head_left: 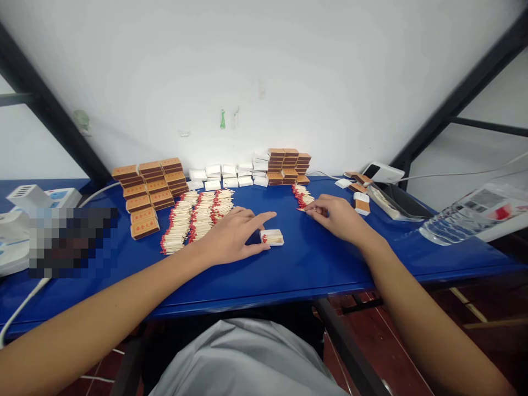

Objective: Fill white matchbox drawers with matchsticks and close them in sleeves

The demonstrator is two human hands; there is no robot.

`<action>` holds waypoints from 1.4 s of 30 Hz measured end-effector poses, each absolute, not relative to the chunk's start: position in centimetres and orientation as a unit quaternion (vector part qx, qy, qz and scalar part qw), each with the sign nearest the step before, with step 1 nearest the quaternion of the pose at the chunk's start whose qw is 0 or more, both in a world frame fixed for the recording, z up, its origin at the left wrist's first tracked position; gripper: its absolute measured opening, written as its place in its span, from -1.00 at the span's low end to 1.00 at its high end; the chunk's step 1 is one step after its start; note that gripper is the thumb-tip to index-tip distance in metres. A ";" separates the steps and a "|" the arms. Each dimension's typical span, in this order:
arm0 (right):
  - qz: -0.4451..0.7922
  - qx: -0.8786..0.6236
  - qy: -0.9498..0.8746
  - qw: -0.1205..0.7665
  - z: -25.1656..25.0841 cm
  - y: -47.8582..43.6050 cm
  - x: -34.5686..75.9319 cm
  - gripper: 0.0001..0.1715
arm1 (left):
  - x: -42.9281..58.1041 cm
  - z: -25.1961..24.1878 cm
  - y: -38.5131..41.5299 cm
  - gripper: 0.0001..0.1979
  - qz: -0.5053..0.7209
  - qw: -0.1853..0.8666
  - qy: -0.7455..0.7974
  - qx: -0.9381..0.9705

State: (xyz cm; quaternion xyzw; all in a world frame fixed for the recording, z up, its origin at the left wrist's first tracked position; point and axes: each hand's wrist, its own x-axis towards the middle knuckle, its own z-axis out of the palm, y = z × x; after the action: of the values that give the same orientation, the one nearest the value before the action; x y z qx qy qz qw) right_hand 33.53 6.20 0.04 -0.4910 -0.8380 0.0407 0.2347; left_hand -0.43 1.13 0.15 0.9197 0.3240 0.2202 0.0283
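My left hand [233,235] holds the left end of a small white matchbox tray [273,240], thumb on its near side and a finger at its far side. The index finger stretches out above the tray. Red-tipped matches lie inside it. To the right, my right hand [332,214] is closed in a pinch at the near end of a small row of matches [302,196]. Its fingertips grip matches there; how many is hidden. Left of my left hand, thick rows of matches [181,220] spread over the blue table [289,275].
Orange-brown matchboxes [148,184] are stacked at the back left, more boxes [284,165] at the back centre. White trays [223,175] stand between them. On the right lie loose box parts [362,203], a white device [383,171] and a plastic bottle [470,214]; a power strip [61,198] sits left.
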 end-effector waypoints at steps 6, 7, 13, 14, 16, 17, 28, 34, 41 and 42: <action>0.050 -0.489 -0.838 0.239 -0.2 6.5 33.7 -0.75 | -0.4 0.1 1.2 -0.33 0.222 0.019 0.320 0.921; 0.052 -0.489 -0.837 0.240 -0.3 6.6 33.7 -0.76 | -0.3 0.1 1.2 -0.33 0.222 0.018 0.319 0.921; 0.056 -0.500 -0.831 0.237 -0.6 6.7 33.8 -0.79 | -0.3 0.1 1.1 -0.34 0.219 0.019 0.321 0.921; 0.057 -0.500 -0.831 0.235 -0.6 6.7 33.8 -0.79 | -0.3 0.1 1.1 -0.34 0.219 0.020 0.322 0.921; 0.060 -0.500 -0.832 0.232 -0.7 6.7 33.9 -0.79 | -0.3 0.1 1.1 -0.33 0.219 0.019 0.323 0.921; 0.062 -0.499 -0.834 0.229 -0.7 6.6 33.9 -0.79 | -0.3 0.1 1.1 -0.33 0.219 0.018 0.323 0.921; 0.090 -0.469 -0.848 0.228 -0.5 6.3 34.8 -0.69 | -0.3 0.2 1.1 -0.34 0.215 0.020 0.321 0.922; 0.091 -0.471 -0.852 0.209 -0.4 6.4 34.8 -0.70 | -0.3 0.2 1.1 -0.34 0.221 0.014 0.316 0.923; 0.092 -0.498 -0.839 0.201 -1.0 6.7 34.9 -0.70 | -0.3 0.2 1.1 -0.33 0.212 0.016 0.318 0.924; 0.095 -0.499 -0.838 0.199 -1.0 6.6 34.8 -0.70 | -0.3 0.2 1.1 -0.33 0.212 0.017 0.319 0.924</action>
State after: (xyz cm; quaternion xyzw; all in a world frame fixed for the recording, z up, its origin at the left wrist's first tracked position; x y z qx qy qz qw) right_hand 34.80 6.57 -1.00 -0.4987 -0.8382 0.0949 0.1991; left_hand -0.29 1.12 0.18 0.9235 0.3193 0.2118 0.0170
